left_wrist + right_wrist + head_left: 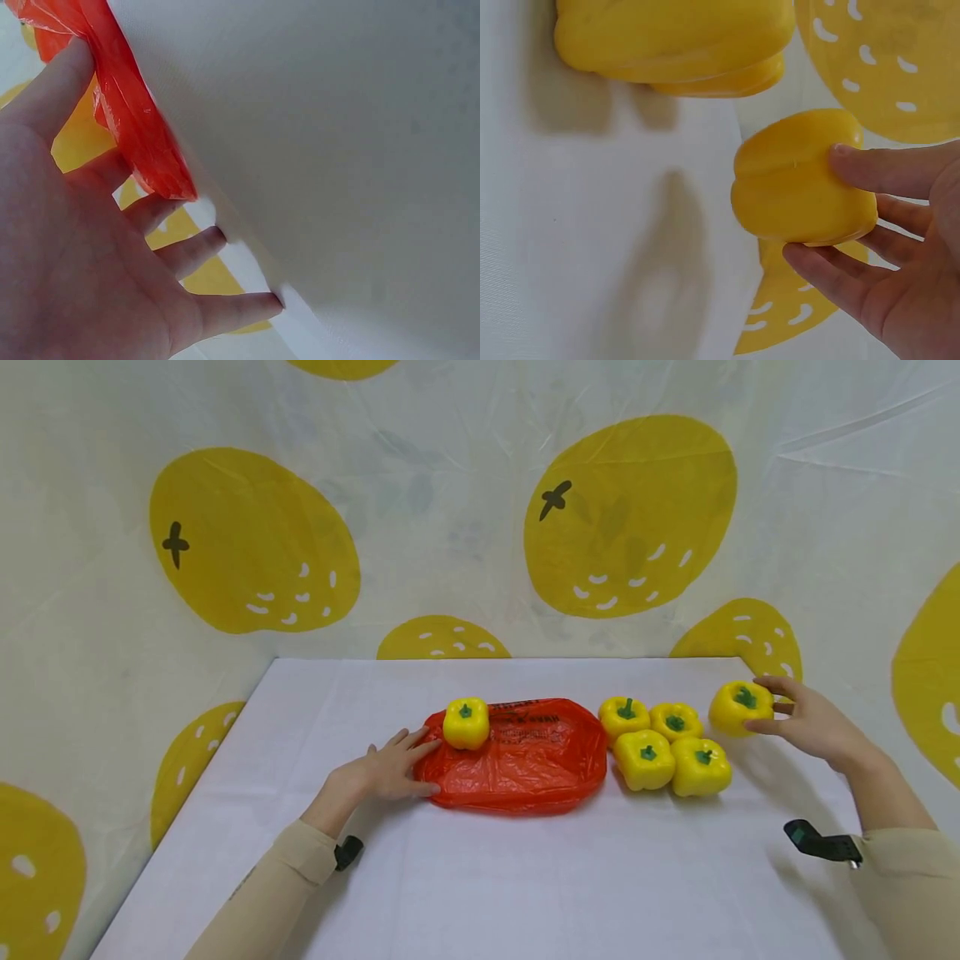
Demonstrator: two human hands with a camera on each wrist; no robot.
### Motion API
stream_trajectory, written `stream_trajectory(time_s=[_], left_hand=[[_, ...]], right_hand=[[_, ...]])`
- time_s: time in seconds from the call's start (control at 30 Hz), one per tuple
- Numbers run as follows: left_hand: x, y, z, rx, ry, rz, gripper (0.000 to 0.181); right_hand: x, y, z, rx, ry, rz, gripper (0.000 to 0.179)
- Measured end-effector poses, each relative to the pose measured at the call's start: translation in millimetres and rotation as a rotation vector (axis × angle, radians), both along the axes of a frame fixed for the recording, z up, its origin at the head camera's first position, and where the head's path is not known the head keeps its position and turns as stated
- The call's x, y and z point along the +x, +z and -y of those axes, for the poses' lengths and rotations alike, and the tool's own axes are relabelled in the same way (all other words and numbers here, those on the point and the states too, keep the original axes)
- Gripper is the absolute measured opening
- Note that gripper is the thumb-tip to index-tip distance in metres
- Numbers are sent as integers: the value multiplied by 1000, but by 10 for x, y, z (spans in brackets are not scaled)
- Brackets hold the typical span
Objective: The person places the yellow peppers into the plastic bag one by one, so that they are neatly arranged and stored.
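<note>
My right hand [813, 724] grips a yellow bell pepper [731, 714] with a green stem at the far right. In the right wrist view the thumb lies on one side of this pepper [799, 180] and the fingers on the other, with a shadow on the table apart from it. A red plastic bag [517, 777] with dark print lies flat mid-table. My left hand [390, 768] rests at its left edge, fingers spread and fairly straight; the left wrist view shows thumb and fingertips against the crumpled red plastic [139, 112]. Another yellow pepper [466, 731] sits on the bag's left part.
Several more yellow peppers [643, 764] stand bunched at the bag's right end, left of my right hand. A white cloth covers the table [480, 885]. Behind it hangs a pale curtain [442, 527] printed with large yellow fruit.
</note>
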State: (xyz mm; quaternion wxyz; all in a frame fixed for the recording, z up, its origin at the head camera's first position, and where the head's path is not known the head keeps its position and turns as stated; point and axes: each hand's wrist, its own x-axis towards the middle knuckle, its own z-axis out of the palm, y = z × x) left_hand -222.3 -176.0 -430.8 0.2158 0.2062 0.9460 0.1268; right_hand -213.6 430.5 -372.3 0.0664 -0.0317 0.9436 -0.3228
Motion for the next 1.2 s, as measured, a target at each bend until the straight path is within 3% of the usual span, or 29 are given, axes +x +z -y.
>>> stream_trajectory(time_s=[0.37, 0.77, 1.0, 1.2], left_hand=[[-6, -6, 16, -3, 4, 0, 87], [-3, -11, 2, 4, 0, -7, 87], [-18, -30, 15, 8, 0, -14, 87], [-19, -28, 14, 11, 0, -10, 87]], right_hand=[[-29, 280, 200, -33, -19, -80, 89], [-38, 585, 620, -61, 2, -177, 88], [-29, 651, 860, -56, 52, -236, 79], [-43, 666, 1066, -28, 109, -237, 80]])
